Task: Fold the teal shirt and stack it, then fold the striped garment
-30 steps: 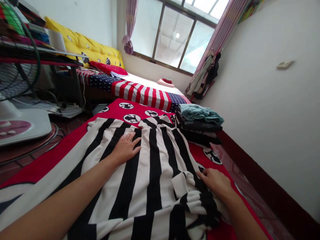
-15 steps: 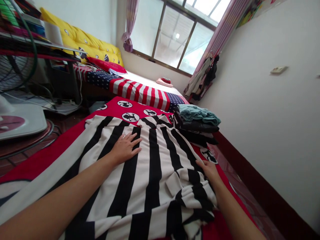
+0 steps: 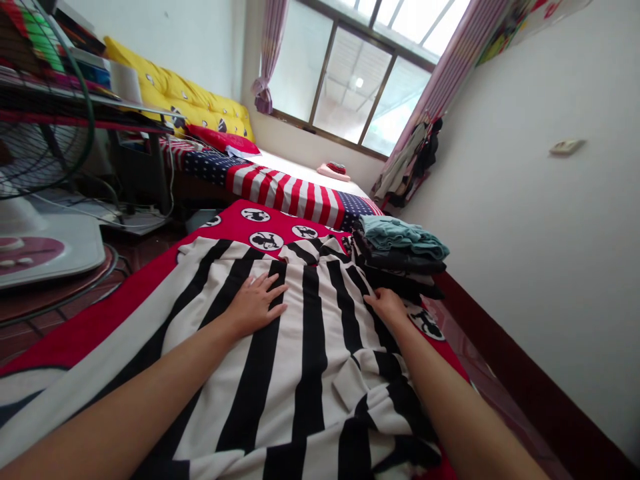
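Note:
A black-and-white striped shirt (image 3: 313, 333) lies spread over a red cloth with monkey-like figures in white circles (image 3: 235, 217). Its collar end points away from me, and one part is bunched up at the lower right. My left hand (image 3: 255, 305) rests flat on the shirt's upper middle, fingers spread, holding nothing. At the shirt's right edge, my right hand (image 3: 389, 308) pinches the fabric between thumb and fingers. Just beyond that hand stands a stack of folded clothes (image 3: 400, 250), pale teal on top and dark below.
A white fan base (image 3: 55, 250) stands on the left beside a cluttered desk (image 3: 130, 113). Behind the red cloth is a bed with a flag-patterned cover (image 3: 280, 193). Clothes hang (image 3: 413, 160) near the window, and a white wall (image 3: 540, 233) runs along the right.
My right hand has moved up along the shirt's right edge, away from me and slightly left. My left hand stays flat on the same spot. The camera view has shifted slightly.

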A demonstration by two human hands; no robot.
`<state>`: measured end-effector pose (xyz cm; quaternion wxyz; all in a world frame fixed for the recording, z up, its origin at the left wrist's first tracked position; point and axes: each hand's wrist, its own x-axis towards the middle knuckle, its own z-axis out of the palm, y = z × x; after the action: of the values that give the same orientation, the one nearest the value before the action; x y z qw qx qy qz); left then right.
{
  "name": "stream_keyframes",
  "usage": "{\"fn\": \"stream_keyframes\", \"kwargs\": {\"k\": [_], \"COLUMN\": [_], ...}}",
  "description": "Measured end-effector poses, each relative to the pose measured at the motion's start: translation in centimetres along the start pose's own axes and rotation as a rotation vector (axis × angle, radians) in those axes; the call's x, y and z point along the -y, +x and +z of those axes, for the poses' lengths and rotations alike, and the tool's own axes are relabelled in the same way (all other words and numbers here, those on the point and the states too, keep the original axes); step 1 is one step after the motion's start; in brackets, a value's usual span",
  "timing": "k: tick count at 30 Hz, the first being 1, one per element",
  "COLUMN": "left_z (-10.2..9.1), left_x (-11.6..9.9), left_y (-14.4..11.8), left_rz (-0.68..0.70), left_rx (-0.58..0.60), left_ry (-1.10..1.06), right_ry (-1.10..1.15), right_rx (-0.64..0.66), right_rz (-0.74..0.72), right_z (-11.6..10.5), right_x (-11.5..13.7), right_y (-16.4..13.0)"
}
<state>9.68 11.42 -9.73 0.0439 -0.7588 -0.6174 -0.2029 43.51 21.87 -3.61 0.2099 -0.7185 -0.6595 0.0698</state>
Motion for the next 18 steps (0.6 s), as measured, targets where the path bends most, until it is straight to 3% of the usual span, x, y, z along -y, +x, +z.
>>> {"fn": "stream_keyframes", "kwargs": {"k": [6, 11, 13, 15, 16, 18], "left_z": [-0.2, -0.3, -0.5, -0.6, -0.6, -0.7], "left_x": [-0.1, -0.2, -0.3, -0.4, -0.4, -0.1], "left_y": [0.0, 0.0, 0.0, 0.0, 0.0, 0.0], "left_rz": [-0.007, -0.033, -0.038, -0.034, -0.038, -0.079], "left_rx": [0.004, 0.024, 0.028, 0.029, 0.025, 0.011], "left_ry": [-0.012, -0.016, -0.030, -0.047, -0.051, -0.047], "right_ry": [0.187, 0.278, 0.291, 0.207, 0.124, -0.061], "right_rx": [-0.174, -0.259, -0.172, -0.004, 0.073, 0.152], "right_rz": [0.053, -0.136, -0.366, -0.603, -0.668, -0.639], "right_z": [3.1, 4.5, 5.1, 5.9, 6.4, 7.3], "right_x": [0.3, 3.1, 4.5, 5.4, 5.6, 5.6], "right_y": [0.2, -3.0, -4.2, -4.7, -4.6, -4.1]}}
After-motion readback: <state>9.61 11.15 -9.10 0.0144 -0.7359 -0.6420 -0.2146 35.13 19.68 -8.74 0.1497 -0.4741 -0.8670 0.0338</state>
